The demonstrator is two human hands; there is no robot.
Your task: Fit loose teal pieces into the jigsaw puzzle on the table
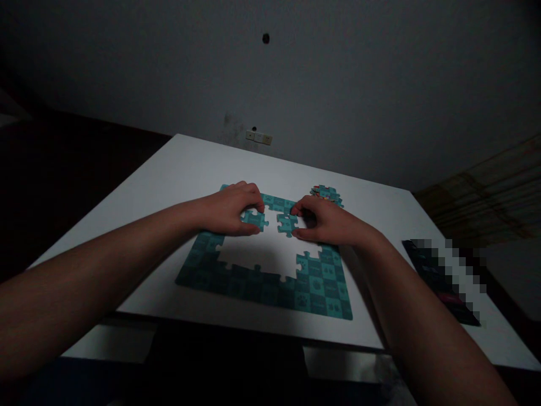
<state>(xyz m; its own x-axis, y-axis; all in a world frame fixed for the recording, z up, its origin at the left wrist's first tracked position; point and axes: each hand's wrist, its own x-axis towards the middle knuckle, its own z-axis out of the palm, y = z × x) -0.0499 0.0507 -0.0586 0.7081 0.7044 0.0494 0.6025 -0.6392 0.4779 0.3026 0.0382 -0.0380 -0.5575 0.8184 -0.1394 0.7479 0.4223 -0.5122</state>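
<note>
A teal jigsaw puzzle [270,287] lies on a white table [177,175], its border joined and its middle bare. My left hand [230,208] pinches a teal puzzle piece [255,219] over the upper part of the gap. My right hand [325,221] pinches a second teal piece [287,223] just right of the first. The two pieces sit a small gap apart, close to the puzzle's top row. Both forearms reach in from the lower corners.
A small heap of loose puzzle pieces [326,194] lies behind my right hand. A dark flat box [439,282], partly blurred, rests at the table's right edge. A wall socket [258,137] sits on the grey wall behind the table.
</note>
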